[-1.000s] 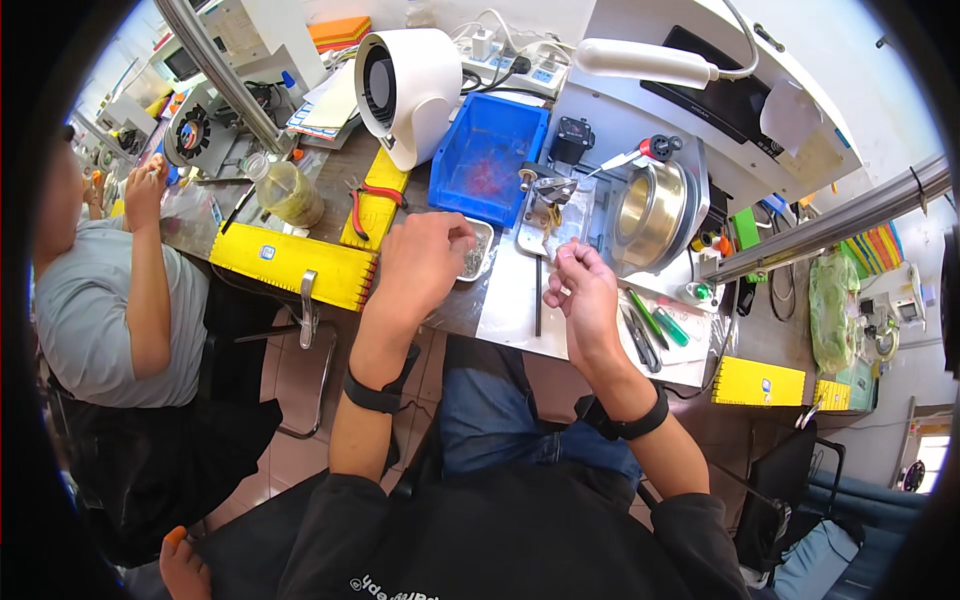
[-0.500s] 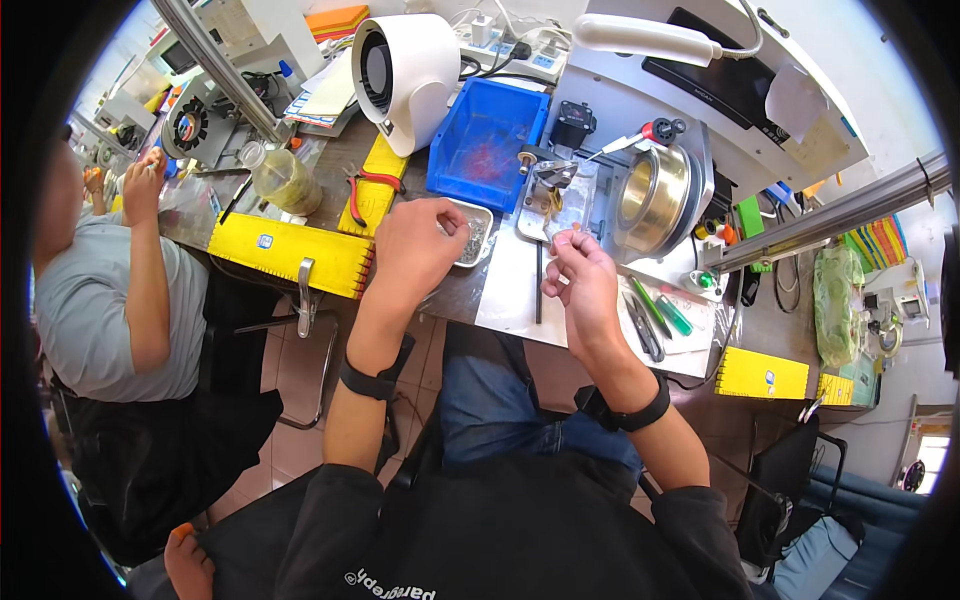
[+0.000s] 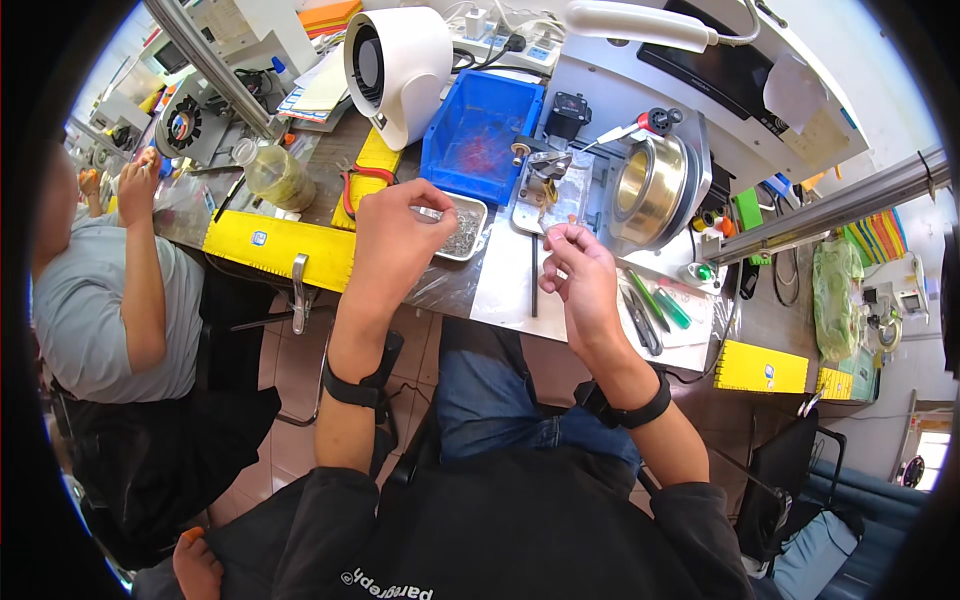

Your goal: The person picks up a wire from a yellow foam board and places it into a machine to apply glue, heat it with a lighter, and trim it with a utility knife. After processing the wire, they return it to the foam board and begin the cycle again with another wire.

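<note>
My left hand (image 3: 395, 235) hovers at the left side of a small white tray (image 3: 484, 222). Its thumb and index finger are pinched together, and anything between them is too small to make out. Many tiny metal parts (image 3: 462, 236) lie in that tray. My right hand (image 3: 582, 272) is in a pinch just in front of a metal fixture (image 3: 545, 172) on the bench. Something tiny may be at its fingertips, but I cannot tell what. A thin black rod (image 3: 534, 275) lies on the white sheet left of this hand.
A blue bin (image 3: 480, 150) stands behind the tray, a white fan (image 3: 415, 75) to its left. Red-handled pliers (image 3: 366, 176) lie beside a yellow strip. Right of the fixture is a golden wire spool (image 3: 642, 190). Another person (image 3: 120, 290) sits at the left.
My left hand has shifted left and slightly nearer, uncovering more of the white tray. The right hand stays nearly in place, still pinched.
</note>
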Demonstrator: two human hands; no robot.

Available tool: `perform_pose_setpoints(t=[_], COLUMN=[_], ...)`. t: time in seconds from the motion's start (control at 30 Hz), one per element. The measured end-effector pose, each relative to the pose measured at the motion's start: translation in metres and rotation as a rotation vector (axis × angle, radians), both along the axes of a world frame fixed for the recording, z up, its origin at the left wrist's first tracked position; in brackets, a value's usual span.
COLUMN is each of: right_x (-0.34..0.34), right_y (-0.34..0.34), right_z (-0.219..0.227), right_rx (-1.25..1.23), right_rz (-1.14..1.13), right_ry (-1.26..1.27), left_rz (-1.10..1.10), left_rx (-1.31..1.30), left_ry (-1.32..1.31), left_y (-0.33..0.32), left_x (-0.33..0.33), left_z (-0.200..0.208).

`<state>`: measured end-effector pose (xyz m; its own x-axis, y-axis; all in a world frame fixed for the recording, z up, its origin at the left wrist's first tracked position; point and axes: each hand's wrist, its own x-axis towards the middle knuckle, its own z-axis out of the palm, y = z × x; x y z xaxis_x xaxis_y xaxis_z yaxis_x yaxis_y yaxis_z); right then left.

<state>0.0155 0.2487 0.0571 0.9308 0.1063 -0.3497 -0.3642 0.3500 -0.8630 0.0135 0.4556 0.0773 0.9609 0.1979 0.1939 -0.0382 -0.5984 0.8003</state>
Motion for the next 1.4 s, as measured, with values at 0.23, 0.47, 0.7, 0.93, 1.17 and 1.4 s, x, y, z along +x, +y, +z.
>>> perform_pose_setpoints(t=[0.23,0.47,0.7,0.93,1.17,1.4], right_x=[0.000,-0.001,-0.002,-0.001,0.000,0.001], right_y=[-0.001,-0.002,-0.002,-0.004,-0.004,0.002], right_z=[0.002,0.004,0.001,0.001,0.000,0.004], right_rx=[-0.005,-0.008,-0.004,-0.007,-0.003,-0.039], right_rz=[0.006,0.012,0.045,0.049,0.061,0.089], right_ry=[0.008,0.007,0.010,0.009,0.013,-0.200], left_rz=[0.012,-0.079,-0.099,-0.160,-0.205,-0.148], left_rx=[-0.210,-0.255,0.046,0.301,0.414,-0.827], left_ry=[-0.010,-0.034,0.019,-0.025,-0.108,0.122], left_y=[-0.003,-0.002,0.012,0.019,0.019,-0.039], left_x=[-0.002,-0.003,0.006,0.010,0.012,-0.016], left_z=[0.005,0.006,-0.018,0.001,0.005,0.014])
